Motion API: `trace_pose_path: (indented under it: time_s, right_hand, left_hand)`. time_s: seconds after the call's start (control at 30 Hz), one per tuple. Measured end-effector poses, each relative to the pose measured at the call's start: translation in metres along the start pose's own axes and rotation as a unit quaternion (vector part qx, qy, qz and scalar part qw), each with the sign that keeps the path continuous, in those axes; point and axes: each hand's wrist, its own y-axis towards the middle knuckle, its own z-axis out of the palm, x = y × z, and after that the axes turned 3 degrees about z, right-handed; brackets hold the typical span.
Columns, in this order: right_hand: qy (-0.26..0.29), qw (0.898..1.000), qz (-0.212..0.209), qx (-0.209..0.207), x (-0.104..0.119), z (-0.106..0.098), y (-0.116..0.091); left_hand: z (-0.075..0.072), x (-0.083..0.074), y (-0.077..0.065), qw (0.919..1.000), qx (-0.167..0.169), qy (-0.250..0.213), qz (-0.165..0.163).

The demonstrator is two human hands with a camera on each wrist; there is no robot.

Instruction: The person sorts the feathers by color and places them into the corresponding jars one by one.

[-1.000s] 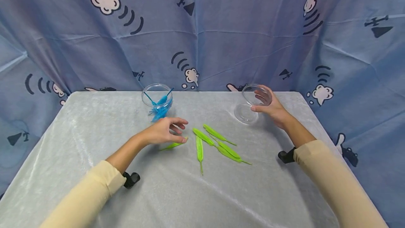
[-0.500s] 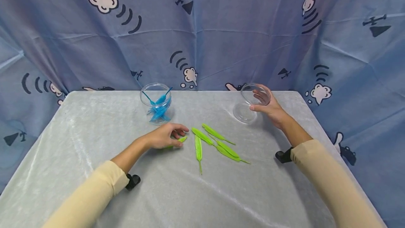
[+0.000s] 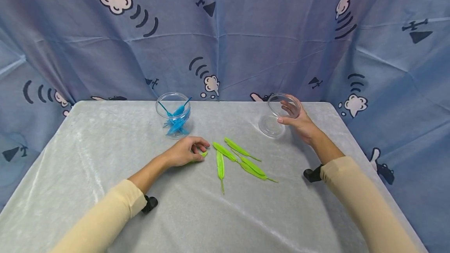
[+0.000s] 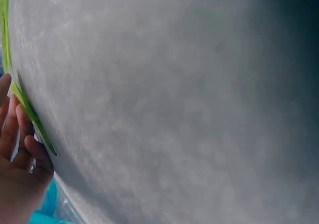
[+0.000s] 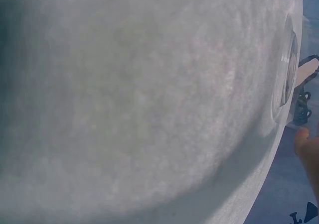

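My left hand [image 3: 186,151] is low over the grey-white cloth, loosely curved around a green feather [image 3: 204,154]. The feather's tip shows in the gap between thumb and index finger. In the left wrist view, the same feather [image 4: 35,117] runs along the fingertips and the thumb is near its upper end. At the far right, my right hand [image 3: 302,120] holds a clear jar [image 3: 272,130] by its side near the rim, thumb in front and fingers behind. Only the thumb [image 5: 305,147] and the jar's lower part [image 5: 285,79] appear in the right wrist view.
Several more green feathers [image 3: 220,165] lie mid-table, some overlapping. A second clear jar [image 3: 161,108] with blue feathers [image 3: 177,122] inside stands at the back left. Behind the table [image 3: 225,221] hangs a blue printed curtain [image 3: 246,50].
My left hand has lowered and come nearer the cloth, covering most of the green feather beneath it. The right hand has kept its hold on the jar.
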Motion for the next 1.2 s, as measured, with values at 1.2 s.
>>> trace_pose_path:
  time_s: [1.2]
  right_hand:
    - [0.011, 1.0, 0.009, -0.006, -0.001, 0.002, 0.0]
  left_hand:
    - [0.004, -0.022, 0.02, 0.993, -0.115, -0.011, 0.024]
